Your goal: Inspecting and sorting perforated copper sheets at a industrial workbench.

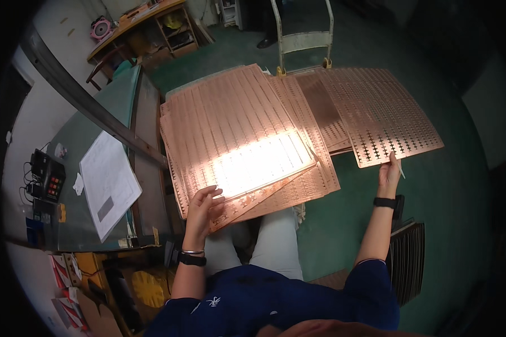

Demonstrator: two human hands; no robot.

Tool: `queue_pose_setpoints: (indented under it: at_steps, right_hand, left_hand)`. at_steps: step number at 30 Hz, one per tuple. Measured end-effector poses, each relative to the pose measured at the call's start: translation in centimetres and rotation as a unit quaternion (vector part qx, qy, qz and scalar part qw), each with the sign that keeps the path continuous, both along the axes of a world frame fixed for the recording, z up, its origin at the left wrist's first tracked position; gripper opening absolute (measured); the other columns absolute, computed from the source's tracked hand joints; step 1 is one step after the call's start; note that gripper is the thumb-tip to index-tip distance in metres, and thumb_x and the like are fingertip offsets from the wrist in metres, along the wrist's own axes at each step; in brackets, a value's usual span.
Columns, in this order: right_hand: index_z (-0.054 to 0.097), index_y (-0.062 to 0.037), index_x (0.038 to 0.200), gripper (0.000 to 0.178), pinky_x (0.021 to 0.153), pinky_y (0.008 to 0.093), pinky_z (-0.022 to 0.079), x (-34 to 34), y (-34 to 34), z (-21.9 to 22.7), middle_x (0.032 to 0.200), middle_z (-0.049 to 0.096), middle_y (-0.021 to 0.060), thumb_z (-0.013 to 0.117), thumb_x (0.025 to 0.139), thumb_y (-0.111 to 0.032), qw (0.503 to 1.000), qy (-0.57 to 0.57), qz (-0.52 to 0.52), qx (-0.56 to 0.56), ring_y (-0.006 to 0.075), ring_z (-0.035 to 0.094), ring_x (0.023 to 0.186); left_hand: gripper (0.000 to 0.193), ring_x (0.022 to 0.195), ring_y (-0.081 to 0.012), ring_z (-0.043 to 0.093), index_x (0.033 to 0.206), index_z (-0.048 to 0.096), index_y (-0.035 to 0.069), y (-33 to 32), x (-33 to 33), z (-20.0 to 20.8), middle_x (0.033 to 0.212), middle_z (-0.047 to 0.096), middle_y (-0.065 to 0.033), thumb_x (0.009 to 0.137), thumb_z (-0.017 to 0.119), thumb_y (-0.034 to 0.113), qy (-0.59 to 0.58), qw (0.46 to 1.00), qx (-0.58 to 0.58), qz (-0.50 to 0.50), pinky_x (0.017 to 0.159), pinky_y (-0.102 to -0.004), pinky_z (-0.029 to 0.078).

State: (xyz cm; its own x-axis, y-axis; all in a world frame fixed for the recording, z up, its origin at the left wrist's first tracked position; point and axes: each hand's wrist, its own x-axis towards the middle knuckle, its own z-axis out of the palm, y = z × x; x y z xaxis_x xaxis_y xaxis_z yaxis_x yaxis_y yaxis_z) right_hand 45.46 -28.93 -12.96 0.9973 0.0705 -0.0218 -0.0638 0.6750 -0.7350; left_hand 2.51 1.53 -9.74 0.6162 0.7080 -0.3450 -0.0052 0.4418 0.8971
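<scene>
My right hand point(389, 170) pinches the near edge of a thin, holey copper sheet point(396, 112) stretching out ahead of it, with a white stick point(401, 170) poking out beside my fingers. My left hand point(200, 212) curls loosely by the copper pile's point(225, 121) near edge, but I can't tell if it grips. I should lift gently, so nothing bends.

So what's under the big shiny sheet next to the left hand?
More patterned, copper-coloured sheets poke out from under the shiny sheet, some at an angle, along its near edge and right side. Their middles are covered, so I can't see what's there.
</scene>
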Motion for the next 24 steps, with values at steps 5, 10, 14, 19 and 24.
queue_pose_setpoints:
  at_steps: [5,10,14,19,24]
  right_hand:
    - [0.048,0.0010,0.115,0.026,0.078,0.0302,0.050,9.7,5.6,-3.3,0.097,0.056,0.0085,0.051,0.090,-0.003,0.999,0.028,0.018,0.015,0.0174,0.057,0.088]
    - [0.035,-0.0030,0.134,0.048,0.091,0.0427,0.042,8.8,10.3,-5.4,0.104,0.053,0.0120,0.050,0.093,-0.024,0.937,0.191,0.070,-0.286,0.0231,0.053,0.097]
    - [0.035,-0.0054,0.135,0.047,0.088,0.0351,0.045,5.4,11.0,-8.7,0.123,0.050,0.0168,0.048,0.094,-0.025,0.920,0.080,0.107,-0.370,0.0254,0.051,0.112]
    - [0.044,-0.0062,0.127,0.034,0.083,0.0275,0.048,-2.1,12.7,-4.2,0.116,0.057,0.0147,0.045,0.095,-0.018,0.894,-0.117,0.207,-0.380,0.0208,0.058,0.102]
    - [0.051,-0.0020,0.119,0.029,0.085,0.0318,0.047,-10.3,12.9,-0.4,0.112,0.059,0.0167,0.049,0.091,-0.009,0.733,-0.372,0.222,-0.525,0.0253,0.058,0.102]
  left_hand:
    - [0.026,0.094,-0.0195,0.061,0.117,0.048,0.001,0.6,-0.2,-0.4,0.113,0.056,-0.0147,0.093,0.046,0.013,0.014,1.000,-0.021,0.008,0.079,-0.0287,0.053]
    - [0.023,0.094,-0.0142,0.059,0.115,0.051,0.002,1.1,-0.5,-1.6,0.110,0.056,-0.0103,0.093,0.046,0.010,0.023,0.997,0.011,0.075,0.079,-0.0261,0.051]
    - [0.024,0.100,-0.0142,0.054,0.114,0.053,0.000,2.8,-1.3,-3.3,0.109,0.056,-0.0074,0.091,0.046,0.004,0.079,0.976,0.139,0.149,0.087,-0.0255,0.044]
    - [0.027,0.105,-0.0172,0.051,0.116,0.052,-0.002,4.3,-2.1,-4.6,0.112,0.056,-0.0102,0.089,0.049,0.002,0.144,0.946,0.212,0.200,0.092,-0.0273,0.039]
    - [0.026,0.103,-0.0158,0.052,0.114,0.055,0.000,4.8,-1.8,-3.7,0.110,0.057,-0.0098,0.089,0.054,0.009,0.164,0.953,0.190,0.170,0.090,-0.0266,0.039]
